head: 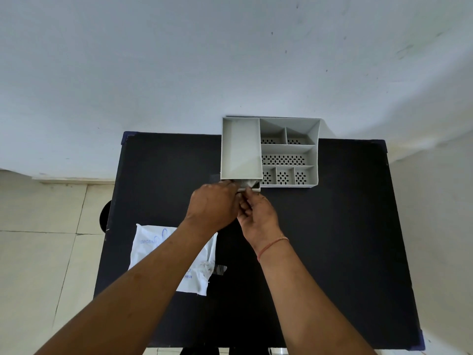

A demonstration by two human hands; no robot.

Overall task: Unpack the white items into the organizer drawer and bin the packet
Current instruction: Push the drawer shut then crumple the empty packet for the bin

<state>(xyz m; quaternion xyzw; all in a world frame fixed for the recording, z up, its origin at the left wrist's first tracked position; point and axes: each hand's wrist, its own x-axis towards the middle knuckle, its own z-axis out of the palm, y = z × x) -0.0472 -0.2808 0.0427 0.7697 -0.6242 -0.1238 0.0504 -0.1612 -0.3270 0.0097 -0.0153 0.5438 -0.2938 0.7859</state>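
Observation:
A grey desk organizer [289, 149] stands at the far edge of the black table [332, 239]. Its small drawer [252, 186] is pulled out a little at the front left corner. My left hand [213, 207] and my right hand [258, 212] meet right in front of that drawer, fingers pinched around something small and pale that I cannot make out. A white plastic packet [153, 249] with blue print lies flat on the near left of the table, partly hidden under my left forearm.
A dark round bin [105, 216] shows on the tiled floor just left of the table. A pale wall stands behind the organizer. The right half of the table is bare black surface.

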